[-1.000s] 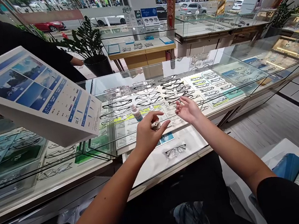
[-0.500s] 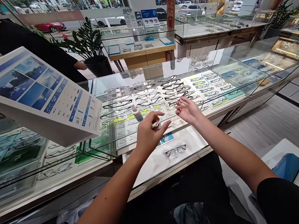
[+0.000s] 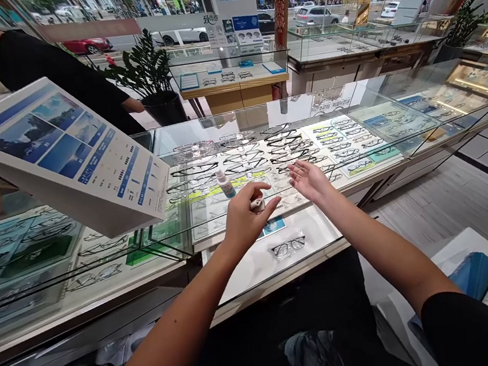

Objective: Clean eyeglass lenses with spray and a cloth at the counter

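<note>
My left hand point(image 3: 248, 210) is raised over the glass counter, its thumb and forefinger apart and its other fingers curled around a small white object point(image 3: 257, 205), mostly hidden. To its right, my right hand point(image 3: 310, 180) is held palm up with nothing in it, the fingers loosely bent and apart. The two hands do not touch. A small white spray bottle point(image 3: 226, 184) with a bluish label stands upright on the glass, just beyond my left hand. Below the hands, a pair of dark-rimmed glasses point(image 3: 289, 246) in what looks like clear wrapping lies in the pulled-out white drawer point(image 3: 238, 267).
Rows of spectacle frames point(image 3: 245, 163) lie under the counter glass point(image 3: 337, 102). A large tilted display board point(image 3: 85, 164) stands at left, with a person in a black shirt point(image 3: 58, 76) behind it. Papers and a blue item point(image 3: 475, 274) are at lower right.
The view shifts very slightly, moving the scene a little to the right in the picture. Both hands keep nearly the same pose.
</note>
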`<state>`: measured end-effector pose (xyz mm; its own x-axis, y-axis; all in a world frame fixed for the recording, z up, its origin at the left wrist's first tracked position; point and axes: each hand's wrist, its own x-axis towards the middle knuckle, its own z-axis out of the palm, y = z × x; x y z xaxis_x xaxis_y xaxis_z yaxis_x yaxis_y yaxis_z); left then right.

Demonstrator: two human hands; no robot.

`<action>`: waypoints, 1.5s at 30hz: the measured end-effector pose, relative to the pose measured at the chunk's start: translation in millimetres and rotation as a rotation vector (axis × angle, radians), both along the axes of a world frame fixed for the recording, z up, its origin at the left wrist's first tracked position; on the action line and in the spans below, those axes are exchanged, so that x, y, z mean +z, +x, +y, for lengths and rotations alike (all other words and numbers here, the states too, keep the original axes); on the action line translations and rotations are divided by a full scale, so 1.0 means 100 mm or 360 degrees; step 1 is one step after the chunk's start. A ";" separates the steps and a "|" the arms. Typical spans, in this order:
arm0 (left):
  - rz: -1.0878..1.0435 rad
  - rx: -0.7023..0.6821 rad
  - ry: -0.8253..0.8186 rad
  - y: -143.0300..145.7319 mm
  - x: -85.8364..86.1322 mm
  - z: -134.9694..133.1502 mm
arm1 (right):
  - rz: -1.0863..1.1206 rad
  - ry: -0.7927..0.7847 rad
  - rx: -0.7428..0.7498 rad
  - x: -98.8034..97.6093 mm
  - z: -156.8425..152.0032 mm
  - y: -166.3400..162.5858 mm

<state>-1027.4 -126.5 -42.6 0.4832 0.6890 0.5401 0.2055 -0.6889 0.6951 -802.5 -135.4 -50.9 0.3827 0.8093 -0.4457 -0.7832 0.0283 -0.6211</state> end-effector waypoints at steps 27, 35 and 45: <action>0.0075 0.0000 0.0099 -0.02 -0.01 0.03 | -0.0508 -0.0125 -0.0078 0.48 0.71 0.31; 0.0116 -0.0068 0.0020 0.00 -0.07 0.04 | -0.0509 -0.0112 -0.0064 0.46 0.72 0.32; 0.0140 -0.0063 0.0039 0.00 -0.06 0.04 | -0.0478 -0.0141 -0.0026 0.47 0.78 0.29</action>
